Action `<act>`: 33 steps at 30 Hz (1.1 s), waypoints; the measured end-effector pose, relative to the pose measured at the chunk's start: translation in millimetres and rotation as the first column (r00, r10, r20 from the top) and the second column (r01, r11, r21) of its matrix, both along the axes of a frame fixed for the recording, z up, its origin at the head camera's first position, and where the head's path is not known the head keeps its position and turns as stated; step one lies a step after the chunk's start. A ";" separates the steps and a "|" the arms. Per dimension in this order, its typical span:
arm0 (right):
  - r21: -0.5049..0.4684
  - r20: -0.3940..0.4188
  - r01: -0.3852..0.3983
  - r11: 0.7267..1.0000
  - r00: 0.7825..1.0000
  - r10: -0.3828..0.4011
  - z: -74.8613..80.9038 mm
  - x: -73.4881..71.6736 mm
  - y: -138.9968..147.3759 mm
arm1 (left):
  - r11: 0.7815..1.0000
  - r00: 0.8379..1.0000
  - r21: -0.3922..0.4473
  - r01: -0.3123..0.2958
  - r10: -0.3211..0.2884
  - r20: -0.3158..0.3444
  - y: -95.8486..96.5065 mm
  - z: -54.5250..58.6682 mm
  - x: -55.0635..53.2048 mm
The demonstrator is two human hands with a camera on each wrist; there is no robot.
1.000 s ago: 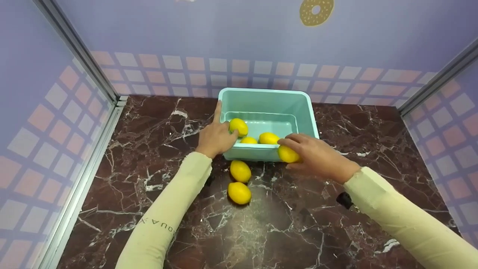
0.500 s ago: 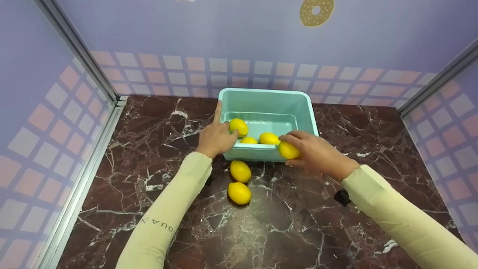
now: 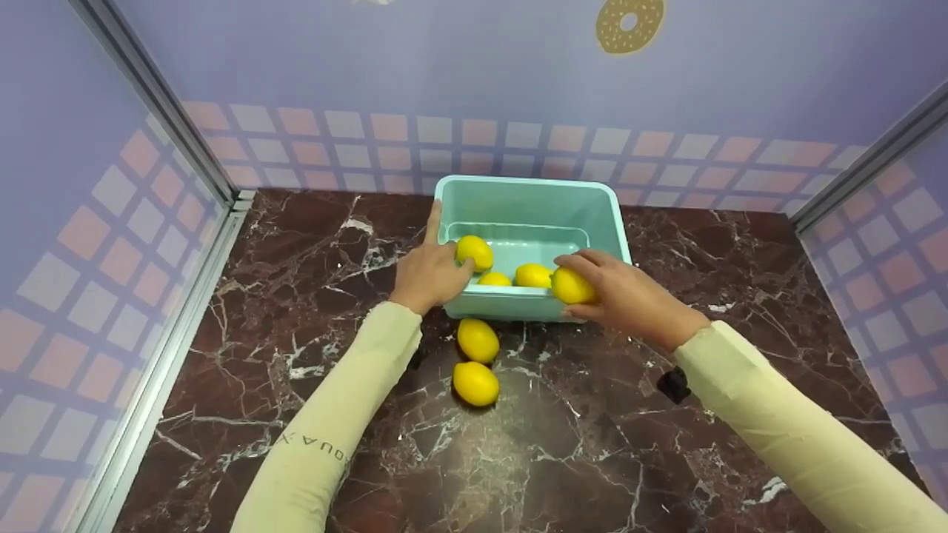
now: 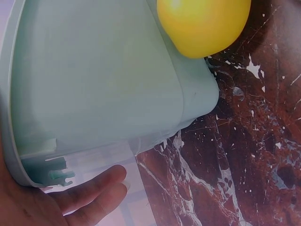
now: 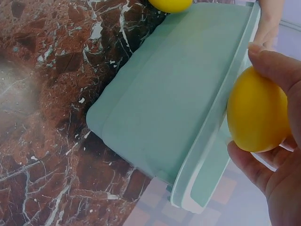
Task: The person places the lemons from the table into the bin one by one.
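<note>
In the head view, a light teal plastic bin point(image 3: 511, 303) stands at the back of the table with several lemons inside. One lemon point(image 3: 474, 253) is by its left wall and another point(image 3: 533, 275) lies by the front wall. My left hand point(image 3: 431, 272) holds the bin's left front corner, thumb inward and index finger stretched along the left rim. My right hand point(image 3: 629, 296) grips a lemon point(image 3: 572, 286) at the front rim, near the right corner; the right wrist view shows thumb and fingers around this lemon point(image 5: 257, 110).
Two more lemons lie on the dark marbled table point(image 3: 578, 459) in front of the bin, one point(image 3: 478, 340) close to its wall and one point(image 3: 475, 384) nearer me. A tiled-pattern wall point(image 3: 518, 133) rises behind the bin, and side panels enclose the table left and right.
My right hand has moved the gripped lemon slightly up and away from me, from in front of the rim to above it. The left hand and the bin stay in place.
</note>
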State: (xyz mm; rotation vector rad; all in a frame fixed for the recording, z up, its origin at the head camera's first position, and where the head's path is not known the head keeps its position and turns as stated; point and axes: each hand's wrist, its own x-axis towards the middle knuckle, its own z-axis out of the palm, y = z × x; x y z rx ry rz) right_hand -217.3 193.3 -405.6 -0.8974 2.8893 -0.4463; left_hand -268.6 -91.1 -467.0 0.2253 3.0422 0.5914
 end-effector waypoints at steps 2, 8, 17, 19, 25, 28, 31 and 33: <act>-0.006 0.001 0.003 1.000 1.000 -0.003 -0.8 -1.8 0.0 | 1.000 1.000 0.002 0.002 -0.002 0.000 0.1 0.0 0.3; -0.019 0.003 0.041 0.999 0.999 -0.041 -2.2 -5.4 0.0 | 1.000 1.000 0.006 0.009 -0.009 0.002 -0.1 -0.6 0.2; -0.021 -0.055 0.085 0.996 0.995 -0.086 -6.1 -11.9 2.0 | 1.000 1.000 0.008 0.003 -0.003 -0.001 -0.5 -0.2 1.1; -0.023 -0.073 0.088 0.996 0.993 -0.089 -6.9 -13.1 2.9 | 1.000 1.000 0.010 0.003 -0.003 -0.001 -0.3 -0.3 1.1; -0.029 -0.089 0.095 0.995 0.991 -0.098 -8.6 -14.7 5.7 | 1.000 1.000 0.011 0.005 -0.005 -0.006 -0.1 -0.5 1.2; -0.024 -0.088 0.113 0.993 0.989 -0.115 -8.9 -14.6 6.5 | 1.000 1.000 0.009 0.007 -0.007 -0.015 -0.6 -0.1 1.7; -0.028 -0.120 0.125 0.992 0.985 -0.127 -9.2 -15.2 7.2 | 1.000 1.000 0.007 0.011 -0.011 -0.020 -1.0 -0.1 1.7; -0.033 -0.156 0.119 0.992 0.980 -0.123 -9.8 -16.0 8.1 | 1.000 1.000 0.006 0.014 -0.013 -0.021 -1.1 -0.3 1.5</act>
